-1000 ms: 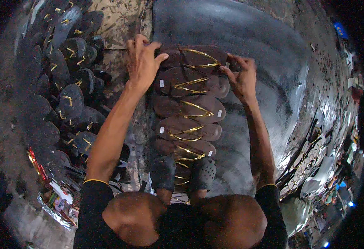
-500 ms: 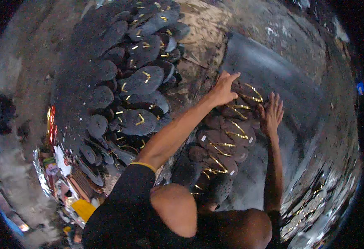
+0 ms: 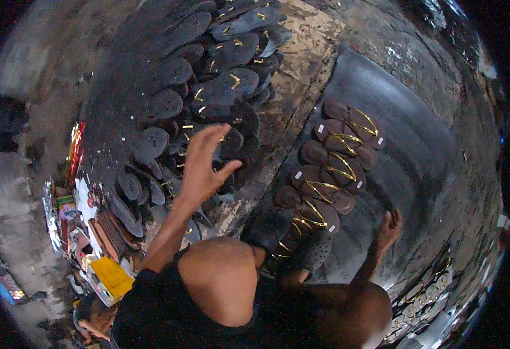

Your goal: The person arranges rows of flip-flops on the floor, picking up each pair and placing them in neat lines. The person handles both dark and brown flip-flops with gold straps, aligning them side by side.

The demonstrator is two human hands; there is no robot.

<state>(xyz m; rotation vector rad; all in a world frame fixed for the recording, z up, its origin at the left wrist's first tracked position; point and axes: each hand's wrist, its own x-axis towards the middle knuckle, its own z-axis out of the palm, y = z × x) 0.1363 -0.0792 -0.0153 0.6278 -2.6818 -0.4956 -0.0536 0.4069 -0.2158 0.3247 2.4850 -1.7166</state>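
A grey, stained floor [image 3: 40, 87] was spread across the whole view. On it, to the right, a broad black rubber-like sheet [image 3: 418, 145] was laid. The left side was taken up by a large heap of dark flip-flops [image 3: 226, 87], overlapped in layers and dotted with short gold-coloured strap parts. On the sheet, a slanting row of brown flip-flops [image 3: 342, 200] was lined up, overlapped sole on sole and pointed alternately left and right; its near end was partly hidden by the wearer's feet. Between heap and sheet, a tan, stained board [image 3: 307, 35] was placed. At the lower left, mixed scraps were gathered, among them a yellow piece [image 3: 112, 278] and a red shiny strip [image 3: 76, 145]. At the lower right, a blurred pile of paler pieces [image 3: 421, 302] was partly shown.

The left hand [image 3: 205, 166] was held over the near part of the heap, released, with its thumb parted from the fingers; whether a flip-flop was touched could not be told. The right hand [image 3: 390, 228] was held near the row's right side, its fingers slightly bent; its grip could not be told. Dark perforated clogs [image 3: 316, 253] were worn. Small white stickers [image 3: 298, 174] were carried by several brown soles.
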